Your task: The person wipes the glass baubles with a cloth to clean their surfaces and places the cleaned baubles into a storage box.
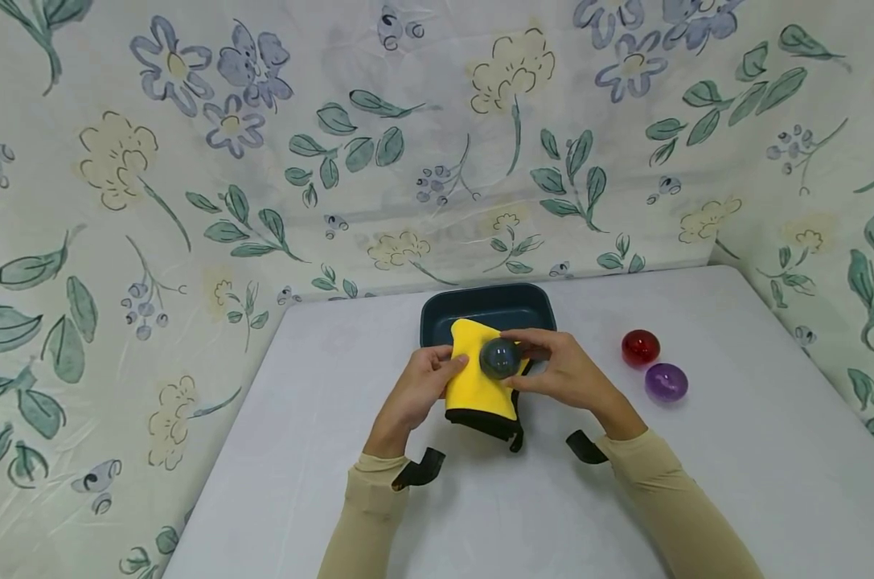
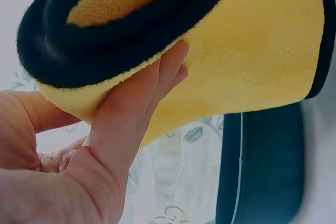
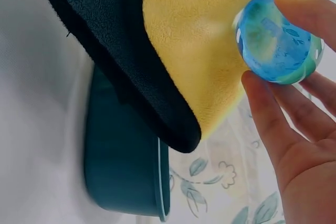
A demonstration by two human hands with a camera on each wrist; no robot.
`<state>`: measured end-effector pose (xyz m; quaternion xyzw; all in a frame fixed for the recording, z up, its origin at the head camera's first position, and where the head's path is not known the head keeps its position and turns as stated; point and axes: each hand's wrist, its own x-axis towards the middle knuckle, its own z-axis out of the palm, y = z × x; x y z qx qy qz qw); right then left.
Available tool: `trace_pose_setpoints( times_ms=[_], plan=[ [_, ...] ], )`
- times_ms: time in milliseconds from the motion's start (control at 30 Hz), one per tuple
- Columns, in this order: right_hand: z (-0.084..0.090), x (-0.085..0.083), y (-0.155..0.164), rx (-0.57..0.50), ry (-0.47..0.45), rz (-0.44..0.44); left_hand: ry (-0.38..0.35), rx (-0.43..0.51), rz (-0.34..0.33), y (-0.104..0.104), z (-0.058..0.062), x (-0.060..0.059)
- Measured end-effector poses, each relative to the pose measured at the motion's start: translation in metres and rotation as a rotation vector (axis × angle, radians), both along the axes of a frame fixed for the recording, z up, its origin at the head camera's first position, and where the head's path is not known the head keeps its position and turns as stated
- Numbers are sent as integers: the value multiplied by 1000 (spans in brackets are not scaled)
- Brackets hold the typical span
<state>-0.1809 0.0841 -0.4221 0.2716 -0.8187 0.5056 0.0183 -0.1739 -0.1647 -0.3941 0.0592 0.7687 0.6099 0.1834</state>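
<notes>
Both hands are up over the middle of the white table (image 1: 733, 450), working together just in front of the dark teal tray (image 1: 489, 310). The left hand (image 1: 425, 384) has the yellow cloth (image 1: 476, 378) by its left edge, and the left wrist view shows how: the fingers (image 2: 139, 103) lie long and fairly straight against the yellow fleece with the thumb hidden behind, so the cloth is held up off the table as a backing rather than balled in a fist. The black trim (image 2: 105, 40) curls over at the top there, and the cloth hangs folded, its dark lower hem nearest the person. The right hand (image 1: 563, 371) brings a clear blue-green ball (image 1: 499, 358) against the yellow face; the fingertips (image 3: 304, 11) pinch it from above and below, leaving most of its surface bare, which looks like the point of the grip, since the bare side can meet the fleece. Ball and cloth seem to touch, though the exact contact is washed out by glare. Off to the right, well apart from the hands, a red ball (image 1: 640, 346) and a purple ball (image 1: 666, 382) sit just beside each other on the table, the purple one nearer. Flowered sheeting (image 1: 190, 161) closes in the far side and both flanks.
</notes>
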Motion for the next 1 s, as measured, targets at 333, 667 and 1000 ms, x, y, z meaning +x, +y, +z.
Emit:
trace_pose_setpoints(
  times_ms=[333,667,1000],
  plan=[
    [-4,-4,-1,-108,-85,33,-13,4,-34,-7,-4,-6],
    [2,-7,-3,-177,-133,18,-30,-16,-133,-7,-12,-11],
    [16,-22,-15,-168,-113,22,-66,-41,-195,-11,-19,-15]
  ],
)
